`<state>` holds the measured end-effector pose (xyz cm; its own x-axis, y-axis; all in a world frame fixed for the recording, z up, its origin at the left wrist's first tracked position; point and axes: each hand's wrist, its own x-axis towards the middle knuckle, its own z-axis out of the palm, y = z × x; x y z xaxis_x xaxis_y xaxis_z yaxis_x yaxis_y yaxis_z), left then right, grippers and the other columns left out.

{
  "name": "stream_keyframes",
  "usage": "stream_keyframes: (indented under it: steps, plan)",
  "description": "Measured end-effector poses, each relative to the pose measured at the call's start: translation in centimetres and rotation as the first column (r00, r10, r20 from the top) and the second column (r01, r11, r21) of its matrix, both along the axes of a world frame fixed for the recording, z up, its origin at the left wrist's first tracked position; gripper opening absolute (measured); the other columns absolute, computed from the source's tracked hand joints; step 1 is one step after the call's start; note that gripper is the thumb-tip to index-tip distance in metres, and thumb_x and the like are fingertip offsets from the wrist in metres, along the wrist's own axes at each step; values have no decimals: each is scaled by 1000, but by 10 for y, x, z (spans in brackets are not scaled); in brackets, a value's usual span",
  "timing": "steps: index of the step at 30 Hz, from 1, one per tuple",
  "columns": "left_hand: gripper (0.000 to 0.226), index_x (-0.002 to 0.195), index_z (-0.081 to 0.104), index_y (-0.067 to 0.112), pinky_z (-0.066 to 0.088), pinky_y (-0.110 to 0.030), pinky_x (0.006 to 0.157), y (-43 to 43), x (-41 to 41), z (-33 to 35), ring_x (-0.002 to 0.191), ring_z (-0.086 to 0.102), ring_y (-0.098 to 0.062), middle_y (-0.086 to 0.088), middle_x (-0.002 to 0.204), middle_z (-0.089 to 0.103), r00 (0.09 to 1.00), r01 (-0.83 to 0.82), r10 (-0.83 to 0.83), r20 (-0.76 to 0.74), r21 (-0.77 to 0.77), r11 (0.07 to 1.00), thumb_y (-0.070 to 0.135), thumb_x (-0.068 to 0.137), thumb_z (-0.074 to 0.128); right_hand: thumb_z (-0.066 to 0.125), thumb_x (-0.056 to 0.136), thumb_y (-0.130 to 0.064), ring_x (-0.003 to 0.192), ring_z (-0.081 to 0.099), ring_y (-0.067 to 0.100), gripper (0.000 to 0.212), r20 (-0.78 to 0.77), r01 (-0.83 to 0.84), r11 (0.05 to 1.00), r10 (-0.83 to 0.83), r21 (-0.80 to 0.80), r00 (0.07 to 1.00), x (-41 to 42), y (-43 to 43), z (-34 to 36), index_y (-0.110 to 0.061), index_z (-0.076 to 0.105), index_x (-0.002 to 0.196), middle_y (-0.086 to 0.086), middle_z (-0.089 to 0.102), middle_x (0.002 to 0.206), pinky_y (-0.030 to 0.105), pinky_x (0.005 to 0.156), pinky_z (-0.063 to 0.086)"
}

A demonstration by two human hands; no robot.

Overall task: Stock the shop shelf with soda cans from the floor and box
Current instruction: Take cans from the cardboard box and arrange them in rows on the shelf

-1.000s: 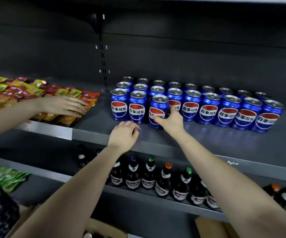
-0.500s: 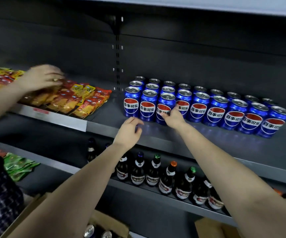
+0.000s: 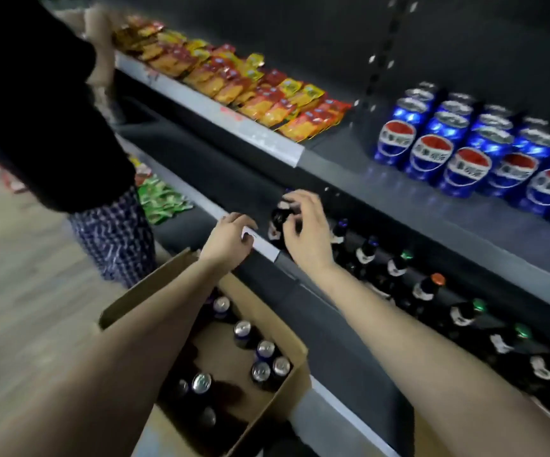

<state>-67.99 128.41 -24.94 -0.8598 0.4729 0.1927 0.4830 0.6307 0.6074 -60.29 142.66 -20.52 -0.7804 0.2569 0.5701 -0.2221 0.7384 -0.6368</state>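
Several blue soda cans (image 3: 468, 150) stand in rows on the grey shop shelf (image 3: 382, 192) at the upper right. An open cardboard box (image 3: 287, 390) sits on the floor below me, with several cans (image 3: 263, 354) upright in it, silver tops showing. My left hand (image 3: 227, 239) hovers over the lower shelf's front rail, fingers apart and holding nothing. My right hand (image 3: 306, 225) is beside it, in front of the dark bottles, fingers spread and curled, nothing in it. Both hands are below and left of the shelved cans and above the box.
Dark bottles (image 3: 425, 288) with coloured caps fill the lower shelf. Orange and red snack packets (image 3: 254, 90) lie on the upper shelf at left. Another person (image 3: 42, 103) in a dark top stands close at left, reaching to the packets. Green packets (image 3: 161, 199) lie lower left.
My view has swung down and left, so the box is now in sight. Both hands have come off the can shelf and dropped to the lower shelf's level.
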Motion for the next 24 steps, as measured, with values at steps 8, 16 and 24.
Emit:
stream_keyframes:
  steps: [8, 16, 24]
  plan:
    - [26, 98, 67, 11, 46, -37, 87, -112, 23, -165, 99, 58, -37, -14, 108, 62, 877, -278, 329, 352, -188, 942, 6, 74, 58, 43, 79, 5, 101, 57, 20, 33, 470, -251, 959, 284, -133, 836, -8, -71, -173, -7, 63, 102, 7, 57, 110, 27, 89, 46]
    - [50, 126, 52, 11, 34, -24, 96, -70, 38, -350, 121, 49, -25, -9, 129, 53, 626, -369, 423, 655, -230, 901, 3, 77, 59, 45, 82, 9, 111, 52, 15, 43, 745, -62, 969, 224, -240, 629, -25, -66, -354, -11, 57, 118, 7, 57, 123, -2, 87, 30]
    - [86, 147, 22, 28, 42, -41, 103, 8, 19, -456, 136, 35, -22, 1, 152, 27, 590, -304, 320, 741, -163, 939, 12, 76, 68, 45, 82, 6, 129, 40, 22, 57, 934, 15, 998, 50, -59, 355, -40, -47, -444, -15, 43, 135, 5, 40, 142, 15, 96, 26]
